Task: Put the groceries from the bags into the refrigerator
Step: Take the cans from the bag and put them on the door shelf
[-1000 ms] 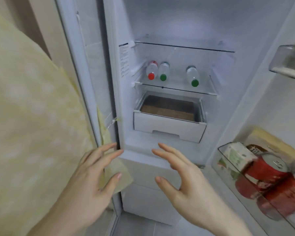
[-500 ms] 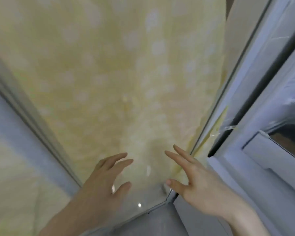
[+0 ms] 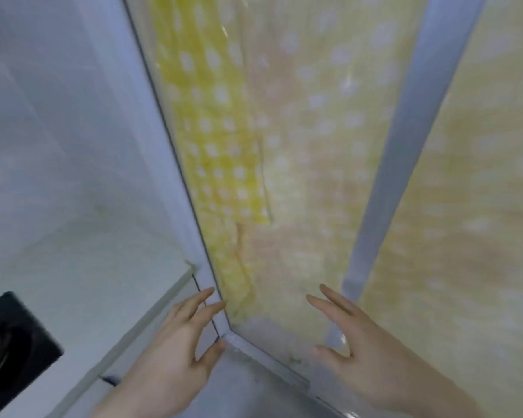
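Note:
My left hand [image 3: 175,354] is low in the middle of the view, fingers spread, holding nothing. My right hand [image 3: 366,354] is beside it to the right, also spread and empty. Both hover in front of a glass door panel. No refrigerator, bag or grocery item is in view; the picture is blurred by motion.
A glass door [image 3: 299,176] with a grey frame [image 3: 390,182] fills the middle and right, a yellow dotted curtain [image 3: 215,131] behind it. A white wall [image 3: 58,131] and a white counter edge [image 3: 139,321] are at left, with a black object [image 3: 9,345] at the lower left. Grey floor [image 3: 254,387] lies below.
The view has swung left, away from the open refrigerator, past the curtained glass door to the white wall and counter. Both hands stay spread and empty in front of me.

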Motion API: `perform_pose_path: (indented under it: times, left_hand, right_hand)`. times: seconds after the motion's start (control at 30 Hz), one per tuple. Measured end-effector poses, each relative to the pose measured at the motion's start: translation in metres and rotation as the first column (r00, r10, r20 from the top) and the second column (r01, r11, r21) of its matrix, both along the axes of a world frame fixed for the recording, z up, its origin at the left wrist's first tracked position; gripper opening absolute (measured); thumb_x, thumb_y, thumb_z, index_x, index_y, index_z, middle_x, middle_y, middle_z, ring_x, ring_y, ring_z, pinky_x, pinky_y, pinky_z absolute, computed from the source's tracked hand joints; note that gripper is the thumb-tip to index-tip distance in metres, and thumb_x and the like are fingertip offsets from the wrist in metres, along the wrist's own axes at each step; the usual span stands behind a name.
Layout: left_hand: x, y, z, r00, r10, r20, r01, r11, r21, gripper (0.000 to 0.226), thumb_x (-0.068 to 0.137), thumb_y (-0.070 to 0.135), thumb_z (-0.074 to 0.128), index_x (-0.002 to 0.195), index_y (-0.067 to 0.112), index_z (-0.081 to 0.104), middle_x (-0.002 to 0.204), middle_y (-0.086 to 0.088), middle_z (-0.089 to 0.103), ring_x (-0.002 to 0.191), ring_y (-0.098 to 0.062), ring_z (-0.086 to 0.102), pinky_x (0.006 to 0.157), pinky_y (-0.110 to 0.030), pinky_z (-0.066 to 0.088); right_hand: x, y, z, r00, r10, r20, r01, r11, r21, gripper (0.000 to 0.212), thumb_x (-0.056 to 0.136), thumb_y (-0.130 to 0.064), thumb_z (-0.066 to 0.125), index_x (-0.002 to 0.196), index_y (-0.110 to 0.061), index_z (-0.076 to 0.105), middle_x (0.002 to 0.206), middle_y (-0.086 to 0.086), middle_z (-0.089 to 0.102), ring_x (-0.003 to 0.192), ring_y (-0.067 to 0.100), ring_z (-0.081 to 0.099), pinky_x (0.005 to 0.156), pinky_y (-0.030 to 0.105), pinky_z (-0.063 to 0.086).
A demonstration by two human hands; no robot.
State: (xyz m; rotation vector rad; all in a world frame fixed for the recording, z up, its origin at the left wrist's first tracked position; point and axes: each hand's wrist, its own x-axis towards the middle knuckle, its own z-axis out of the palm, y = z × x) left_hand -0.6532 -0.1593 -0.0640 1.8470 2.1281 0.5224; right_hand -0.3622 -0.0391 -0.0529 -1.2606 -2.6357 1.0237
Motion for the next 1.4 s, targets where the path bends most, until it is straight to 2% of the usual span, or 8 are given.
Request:
perform_pose_path:
  times: [0.1, 0.17, 0.3, 0.6, 0.77, 0.9, 1.2, 1.4]
  left_hand:
    - [-0.041, -0.046, -0.003, 0.989, 0.144, -0.016, -0.143, 0.989, 0.039, 0.066, 0.088, 0.067, 0.05, 0.149, 0.048, 0.035, 0.156, 0.035, 0.005, 0.15, 0.0, 0.013, 0.12, -0.02, 0.019]
    - [-0.069, -0.079, -0.005, 0.97, 0.243, -0.019, -0.242, 0.968, 0.063, 0.075, 0.08, 0.073, 0.039, 0.15, 0.046, 0.037, 0.162, 0.029, 0.007, 0.152, -0.004, 0.012, 0.122, -0.022, 0.015]
    - [-0.126, -0.151, -0.007, 0.905, 0.423, -0.03, -0.419, 0.903, 0.09, 0.068, 0.088, 0.061, 0.052, 0.151, 0.046, 0.033, 0.164, 0.029, -0.002, 0.154, -0.004, 0.001, 0.123, -0.022, 0.008]
    - [-0.221, -0.307, -0.019, 0.734, 0.673, -0.084, -0.67, 0.739, 0.065, 0.071, 0.088, 0.064, 0.045, 0.153, 0.049, 0.021, 0.162, 0.026, -0.016, 0.154, -0.005, -0.013, 0.12, -0.021, -0.001]
    - [-0.246, -0.381, -0.027, 0.624, 0.781, -0.019, -0.779, 0.623, 0.072, 0.079, 0.076, 0.073, 0.038, 0.15, 0.046, 0.036, 0.164, 0.026, 0.002, 0.155, -0.008, 0.004, 0.124, -0.032, 0.015]
    - [-0.254, -0.434, -0.034, 0.497, 0.867, -0.011, -0.862, 0.496, 0.108, 0.073, 0.076, 0.067, 0.048, 0.141, 0.036, 0.057, 0.161, 0.013, 0.032, 0.147, -0.023, 0.035, 0.11, -0.046, 0.041]
    - [-0.27, -0.518, -0.059, 0.263, 0.961, -0.086, -0.961, 0.269, 0.058, 0.067, 0.075, 0.064, 0.055, 0.135, 0.034, 0.063, 0.156, 0.006, 0.045, 0.132, -0.034, 0.056, 0.094, -0.051, 0.053]
    - [-0.308, -0.542, -0.052, 0.174, 0.976, -0.129, -0.981, 0.183, 0.062, 0.066, 0.07, 0.061, 0.057, 0.131, 0.037, 0.059, 0.145, 0.001, 0.056, 0.12, -0.04, 0.063, 0.083, -0.053, 0.056]
  right_hand:
    - [-0.062, -0.004, 0.004, 0.987, 0.161, 0.011, -0.161, 0.987, 0.003, 0.06, 0.099, -0.054, 0.056, 0.13, -0.075, 0.009, 0.143, -0.05, -0.023, 0.152, -0.007, 0.007, 0.123, 0.025, 0.02]
    - [-0.106, -0.013, 0.005, 0.968, 0.249, 0.014, -0.249, 0.968, 0.042, 0.064, 0.098, -0.055, 0.057, 0.139, -0.071, 0.011, 0.142, -0.05, -0.023, 0.152, -0.007, 0.006, 0.123, 0.022, 0.017]
    - [-0.197, -0.044, 0.005, 0.924, 0.381, 0.033, -0.382, 0.92, 0.084, 0.072, 0.098, -0.057, 0.056, 0.158, -0.052, 0.015, 0.16, -0.038, -0.016, 0.154, -0.005, 0.006, 0.124, 0.022, 0.016]
    - [-0.369, -0.143, -0.005, 0.766, 0.641, 0.038, -0.642, 0.765, 0.049, 0.065, 0.098, -0.054, 0.058, 0.141, -0.067, 0.01, 0.159, -0.04, -0.017, 0.155, -0.004, 0.004, 0.125, 0.026, 0.017]
    - [-0.439, -0.2, -0.004, 0.65, 0.76, 0.016, -0.76, 0.649, 0.035, 0.071, 0.099, -0.05, 0.059, 0.157, -0.053, 0.018, 0.162, -0.037, -0.013, 0.154, -0.007, 0.001, 0.124, 0.02, 0.012]
    - [-0.491, -0.236, -0.003, 0.539, 0.842, 0.027, -0.842, 0.538, 0.03, 0.072, 0.099, -0.05, 0.059, 0.159, -0.051, 0.018, 0.163, -0.037, -0.014, 0.154, -0.008, 0.002, 0.124, 0.02, 0.013]
    - [-0.595, -0.311, -0.01, 0.318, 0.948, 0.009, -0.947, 0.318, -0.038, 0.074, 0.098, -0.052, 0.06, 0.159, -0.051, 0.018, 0.163, -0.038, -0.012, 0.154, -0.008, -0.001, 0.126, 0.025, 0.014]
    - [-0.667, -0.336, -0.012, 0.217, 0.976, -0.022, -0.975, 0.216, -0.044, 0.074, 0.097, -0.055, 0.059, 0.158, -0.053, 0.017, 0.163, -0.039, -0.013, 0.155, -0.005, -0.002, 0.126, 0.028, 0.015]
